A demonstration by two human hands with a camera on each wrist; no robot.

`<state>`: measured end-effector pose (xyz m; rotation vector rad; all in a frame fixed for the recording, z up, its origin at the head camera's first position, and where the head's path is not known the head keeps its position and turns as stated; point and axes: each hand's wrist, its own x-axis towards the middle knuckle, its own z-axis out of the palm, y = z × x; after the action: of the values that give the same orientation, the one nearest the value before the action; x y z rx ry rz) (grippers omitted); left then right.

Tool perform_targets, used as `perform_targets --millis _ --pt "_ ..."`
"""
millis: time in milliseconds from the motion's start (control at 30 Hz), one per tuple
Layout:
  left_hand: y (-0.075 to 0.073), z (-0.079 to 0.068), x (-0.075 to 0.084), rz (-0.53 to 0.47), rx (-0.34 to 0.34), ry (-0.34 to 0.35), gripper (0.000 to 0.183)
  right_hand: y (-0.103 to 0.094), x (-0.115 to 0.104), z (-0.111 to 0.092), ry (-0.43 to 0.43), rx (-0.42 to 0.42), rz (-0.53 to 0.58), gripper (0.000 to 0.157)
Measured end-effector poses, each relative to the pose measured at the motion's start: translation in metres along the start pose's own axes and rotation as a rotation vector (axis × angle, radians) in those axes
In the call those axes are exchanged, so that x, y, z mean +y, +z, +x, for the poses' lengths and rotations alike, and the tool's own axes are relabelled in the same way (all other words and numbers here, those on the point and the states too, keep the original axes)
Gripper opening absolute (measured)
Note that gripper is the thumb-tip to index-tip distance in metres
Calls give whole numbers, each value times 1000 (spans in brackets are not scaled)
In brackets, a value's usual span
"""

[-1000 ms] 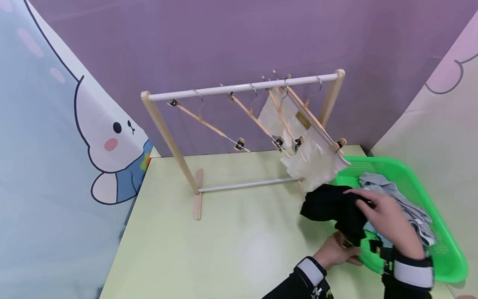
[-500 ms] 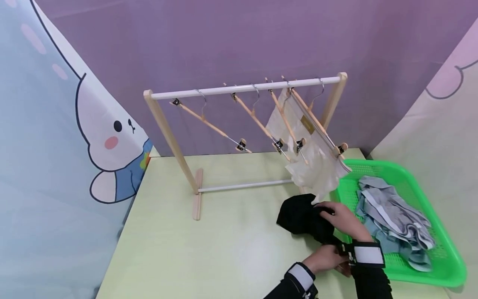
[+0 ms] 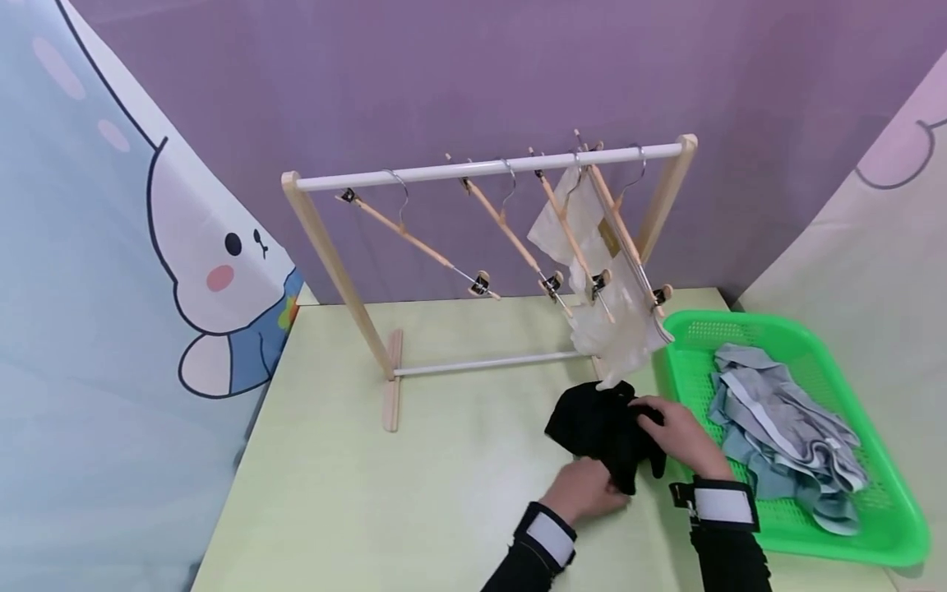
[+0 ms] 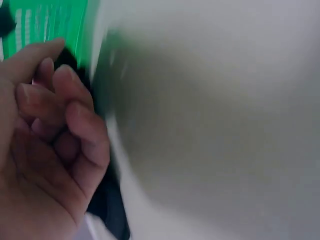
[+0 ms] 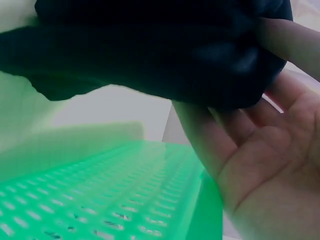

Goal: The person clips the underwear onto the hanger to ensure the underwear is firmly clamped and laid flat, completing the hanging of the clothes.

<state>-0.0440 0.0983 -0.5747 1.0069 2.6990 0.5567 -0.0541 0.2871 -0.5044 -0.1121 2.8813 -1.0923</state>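
A crumpled black garment [image 3: 602,427] hangs bunched over the pale table, in front of the rack's right end. My right hand [image 3: 681,436] grips its right side, thumb on one face and fingers behind, as the right wrist view shows at the cloth [image 5: 150,55]. My left hand [image 3: 583,491] is at the lower left corner of the cloth, fingers curled in at its edge. In the left wrist view those curled fingers [image 4: 87,122] cover most of the dark fabric; the pinch itself is hidden.
A wooden rack with a white rail [image 3: 414,174] stands behind, bearing several clip hangers. A whitish garment [image 3: 614,288] hangs from the rightmost hanger [image 3: 617,218]. At right, a green basket [image 3: 884,460] holds grey and blue-green clothes [image 3: 784,411].
The black garment has moved left from the basket's edge to over the table. My right hand moved left with it, and my left hand shifted from below the cloth to its lower left.
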Motion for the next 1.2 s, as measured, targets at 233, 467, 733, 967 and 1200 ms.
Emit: perform_targets --millis 233,467,733,967,1200 --pt "-5 0 -41 200 251 -156 43 11 3 2 24 11 -26 28" --pt "4 8 -57 123 548 -307 66 23 4 0 15 29 -30 25" --pt "-4 13 -85 62 460 -227 37 35 -5 2 -28 149 11 44" --pt "-13 2 -95 103 383 -233 34 57 -26 4 -222 332 57 48" --pt "-25 -23 -115 194 318 -180 32 107 -27 -4 -175 90 -128 60"
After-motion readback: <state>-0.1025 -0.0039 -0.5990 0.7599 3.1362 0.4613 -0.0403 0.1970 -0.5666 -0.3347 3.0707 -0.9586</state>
